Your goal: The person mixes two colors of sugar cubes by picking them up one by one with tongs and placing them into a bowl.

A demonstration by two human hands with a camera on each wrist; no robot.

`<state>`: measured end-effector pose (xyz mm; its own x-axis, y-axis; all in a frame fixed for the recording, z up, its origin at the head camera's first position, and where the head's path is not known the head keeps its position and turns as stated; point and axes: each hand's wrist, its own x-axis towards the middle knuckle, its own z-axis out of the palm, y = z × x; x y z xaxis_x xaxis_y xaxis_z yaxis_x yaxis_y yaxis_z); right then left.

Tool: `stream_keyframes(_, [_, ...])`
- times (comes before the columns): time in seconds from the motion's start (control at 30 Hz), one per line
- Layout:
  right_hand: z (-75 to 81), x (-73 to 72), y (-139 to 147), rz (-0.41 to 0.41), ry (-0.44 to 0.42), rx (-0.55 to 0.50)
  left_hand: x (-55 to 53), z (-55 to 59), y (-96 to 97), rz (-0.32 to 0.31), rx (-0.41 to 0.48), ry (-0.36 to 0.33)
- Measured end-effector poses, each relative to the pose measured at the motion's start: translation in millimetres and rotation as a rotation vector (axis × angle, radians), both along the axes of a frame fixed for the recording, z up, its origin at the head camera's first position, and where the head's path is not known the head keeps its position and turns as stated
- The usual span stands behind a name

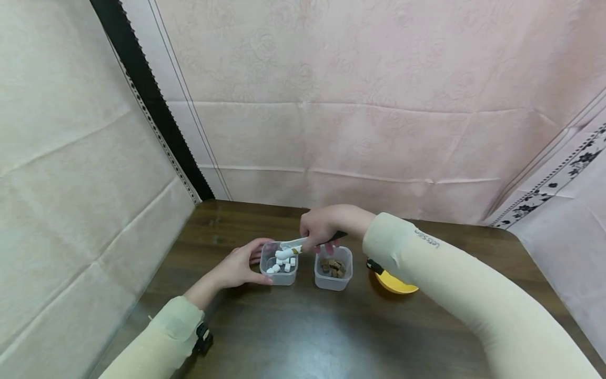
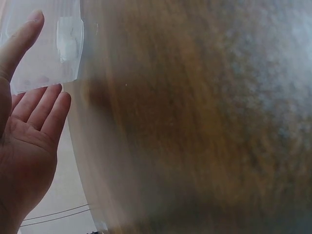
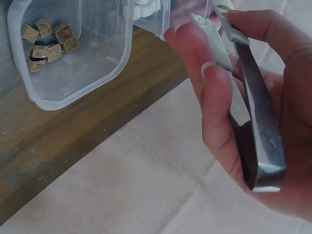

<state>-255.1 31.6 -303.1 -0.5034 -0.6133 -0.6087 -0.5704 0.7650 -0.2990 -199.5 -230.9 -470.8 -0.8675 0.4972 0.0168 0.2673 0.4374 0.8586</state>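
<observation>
My left hand [image 1: 239,268] holds a clear plastic container [image 1: 284,280] by its left side, thumb on the near wall and fingers round the far one. Several white cubes [image 1: 276,268] lie inside. My right hand [image 1: 319,226] grips metal tongs [image 3: 263,146] with white tips, which reach over this container from the right. The tips overlap the white cubes in the head view; I cannot tell whether they pinch one. Just right stands a second clear container [image 1: 332,285], partly under my right hand, with several brown cubes [image 3: 48,46] at its bottom.
A yellow bowl [image 1: 395,285] sits to the right, partly hidden by my right sleeve. Everything rests on a dark brown wooden table [image 1: 303,326]. Pale patterned cloth [image 1: 331,142] hangs behind the table's far edge and along both sides.
</observation>
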Motion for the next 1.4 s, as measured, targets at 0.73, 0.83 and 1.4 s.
stream_keyframes(0.73, [-10.0, -5.8, -14, -0.099, -0.087, 0.049, -0.9, -0.1, 2.5, 0.009, -0.011, 0.007])
stream_keyframes(0.83, [-11.6, -5.4, -16, -0.096, -0.072, 0.075, -1.2, 1.1, 3.2, 0.018, -0.026, 0.003])
stream_keyframes(1.4, [-18.1, -5.0, -32, -0.057, 0.062, 0.226, -2.1, 1.0, 4.2, 0.006, -0.016, 0.017])
